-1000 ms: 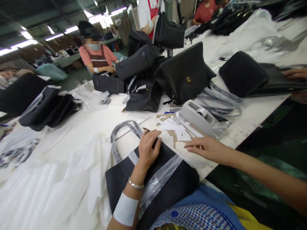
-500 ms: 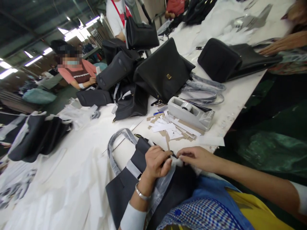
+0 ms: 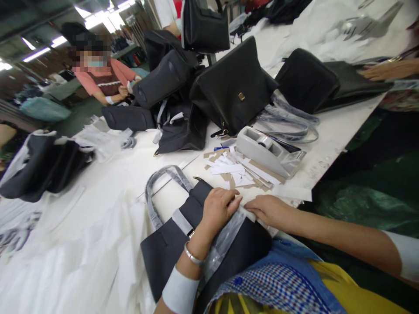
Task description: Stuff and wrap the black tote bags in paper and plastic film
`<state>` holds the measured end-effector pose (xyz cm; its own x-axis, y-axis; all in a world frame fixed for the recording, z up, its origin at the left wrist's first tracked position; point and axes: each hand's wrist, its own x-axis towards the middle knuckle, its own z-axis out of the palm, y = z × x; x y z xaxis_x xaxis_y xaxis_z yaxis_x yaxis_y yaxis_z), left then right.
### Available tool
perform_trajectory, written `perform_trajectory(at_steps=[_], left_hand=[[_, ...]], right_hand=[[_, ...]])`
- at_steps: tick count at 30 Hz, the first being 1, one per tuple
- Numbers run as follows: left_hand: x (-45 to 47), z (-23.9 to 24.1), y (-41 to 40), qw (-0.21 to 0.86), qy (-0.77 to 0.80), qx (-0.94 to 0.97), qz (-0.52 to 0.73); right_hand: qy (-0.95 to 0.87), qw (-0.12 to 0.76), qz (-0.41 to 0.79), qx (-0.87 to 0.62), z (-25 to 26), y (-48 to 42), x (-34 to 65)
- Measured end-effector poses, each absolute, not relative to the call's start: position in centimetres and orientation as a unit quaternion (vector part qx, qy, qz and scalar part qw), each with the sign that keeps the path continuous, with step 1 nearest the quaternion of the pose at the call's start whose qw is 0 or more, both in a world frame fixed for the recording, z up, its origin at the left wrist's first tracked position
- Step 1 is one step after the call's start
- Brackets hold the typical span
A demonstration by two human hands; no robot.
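A black handbag (image 3: pixel 170 248) lies in front of me, half on my lap, with its grey wrapped handle (image 3: pixel 153 187) looped toward the table's middle. A clear plastic strip (image 3: pixel 225 237) runs across the bag. My left hand (image 3: pixel 219 209) lies flat on the bag's upper edge, fingers pointing right. My right hand (image 3: pixel 268 209) lies flat beside it, fingers pointing left. The fingertips of both hands meet over a pale bit of wrapping at the bag's corner. Neither hand grips anything that I can make out.
Just beyond my hands are paper and card strips (image 3: pixel 235 172) and a grey tape dispenser (image 3: pixel 265 150). Several black bags (image 3: pixel 235 87) are piled further back. White sheets (image 3: pixel 65 244) cover the table on the left. A person in a pink top (image 3: pixel 104 80) works opposite; another person's hand (image 3: pixel 382 69) is at far right.
My right hand came back from the paper strips to the bag's corner beside my left. Both hands pinched there, then flattened onto the bag. The view shifted slightly.
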<state>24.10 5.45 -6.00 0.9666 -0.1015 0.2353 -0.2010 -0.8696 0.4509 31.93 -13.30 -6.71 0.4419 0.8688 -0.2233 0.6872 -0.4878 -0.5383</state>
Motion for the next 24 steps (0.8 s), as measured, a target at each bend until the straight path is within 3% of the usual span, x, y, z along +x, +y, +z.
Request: perform_trajectory(at_steps=[12, 16, 21, 24], left_hand=[[24.3, -6.3, 5.5, 0.213, -0.048, 0.972, 0.092], [24.5, -6.8, 5.6, 0.212, -0.033, 0.972, 0.099], [24.9, -6.4, 6.3, 0.342, -0.040, 0.935, 0.087], [24.4, -4.0, 7.4, 0.404, -0.053, 0.906, 0.112]], right_hand=[[-0.426, 0.337, 0.112, -0.832, -6.7, -17.7, 27.0], [-0.409, 0.418, 0.122, -0.802, -8.2, -16.7, 27.1], [-0.411, 0.409, 0.159, -0.799, -8.2, -16.7, 28.5], [-0.440, 0.383, 0.110, -0.805, -6.4, -16.5, 29.1]])
